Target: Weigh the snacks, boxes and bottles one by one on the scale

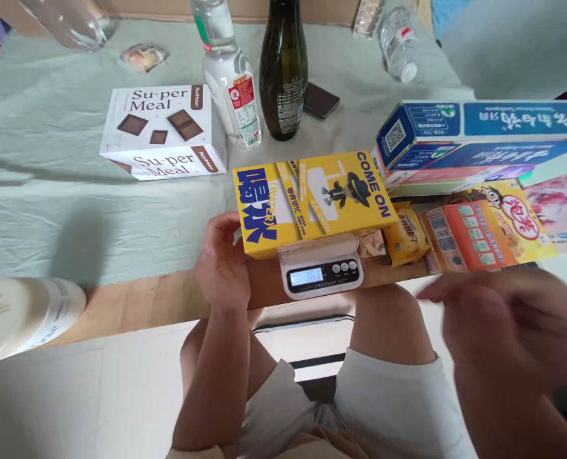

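A yellow box with blue lettering and "COME ON" lies flat on a small white digital kitchen scale. The scale's lit display seems to read 361. Beside the box's left end is my left hand, palm turned toward it and fingers loosely apart; the box partly covers the fingertips, so I cannot tell whether they touch it. My right hand is off to the right, in front of the table edge and smeared by motion, its fingers unclear. Closest to it is an orange and yellow snack packet.
Behind stand a white Su-per Meal box, a clear glass bottle and a dark green bottle. A blue toothpaste box lies on other boxes at right. A large white bottle is at the left edge.
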`<control>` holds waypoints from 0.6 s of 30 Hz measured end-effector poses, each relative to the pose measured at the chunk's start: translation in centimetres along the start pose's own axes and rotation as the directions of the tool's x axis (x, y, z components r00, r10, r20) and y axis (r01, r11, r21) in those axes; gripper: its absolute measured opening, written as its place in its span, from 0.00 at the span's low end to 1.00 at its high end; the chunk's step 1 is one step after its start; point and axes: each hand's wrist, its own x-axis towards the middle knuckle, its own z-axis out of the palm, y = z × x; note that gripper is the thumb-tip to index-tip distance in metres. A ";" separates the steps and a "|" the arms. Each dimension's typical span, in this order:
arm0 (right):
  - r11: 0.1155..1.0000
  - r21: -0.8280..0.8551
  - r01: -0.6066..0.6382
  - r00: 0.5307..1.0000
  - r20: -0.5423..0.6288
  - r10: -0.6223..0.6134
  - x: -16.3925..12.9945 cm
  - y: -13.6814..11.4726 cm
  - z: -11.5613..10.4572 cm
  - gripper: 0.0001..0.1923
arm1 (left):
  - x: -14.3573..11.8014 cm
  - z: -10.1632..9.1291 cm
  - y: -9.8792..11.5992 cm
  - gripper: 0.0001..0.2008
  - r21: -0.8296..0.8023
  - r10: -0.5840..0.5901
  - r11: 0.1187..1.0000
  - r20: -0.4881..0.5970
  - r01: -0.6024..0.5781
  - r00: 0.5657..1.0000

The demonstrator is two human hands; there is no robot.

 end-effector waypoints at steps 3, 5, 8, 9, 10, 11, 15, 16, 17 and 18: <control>0.999 0.018 0.028 0.997 -0.067 -0.027 -0.2 -0.5 -1.0 0.16 | 0.0 -0.2 0.1 0.24 0.012 -0.030 0.999 0.028 0.030 0.999; 0.994 0.109 0.021 0.999 0.045 -0.026 0.3 -0.1 0.2 0.21 | -0.1 -0.1 0.3 0.26 0.029 -0.054 0.998 0.041 0.053 0.998; 0.989 0.147 0.026 0.972 0.226 -0.059 0.8 0.7 2.0 0.28 | -0.3 0.2 0.6 0.29 0.057 -0.077 0.996 0.088 0.072 0.993; 0.990 0.133 0.039 0.964 0.255 -0.073 0.9 0.9 2.4 0.29 | -0.3 0.3 0.7 0.29 0.059 -0.081 0.996 0.123 0.075 0.989; 0.991 0.122 0.057 0.960 0.267 -0.089 0.8 1.1 2.7 0.30 | -0.4 0.4 0.7 0.29 0.051 -0.081 0.996 0.166 0.073 0.983; 0.990 0.120 0.075 0.958 0.267 -0.104 0.7 1.2 2.8 0.31 | -0.5 0.4 0.7 0.29 0.039 -0.080 0.997 0.217 0.073 0.973; 0.976 0.175 0.130 0.945 0.277 -0.175 0.0 1.0 2.9 0.32 | -1.0 0.6 1.1 0.34 0.019 -0.044 0.999 0.367 0.040 0.929; 0.974 0.178 0.144 0.940 0.284 -0.190 -0.2 0.8 2.9 0.33 | -1.1 0.7 1.4 0.34 0.020 -0.023 1.000 0.356 0.017 0.934; 0.972 0.174 0.155 0.936 0.290 -0.201 -0.5 0.5 2.9 0.33 | -1.1 0.9 1.9 0.32 0.020 0.001 1.000 0.338 -0.008 0.941; 0.972 0.166 0.165 0.932 0.295 -0.209 -0.7 0.3 2.8 0.35 | -1.2 1.2 2.4 0.29 0.012 0.033 0.999 0.311 -0.038 0.950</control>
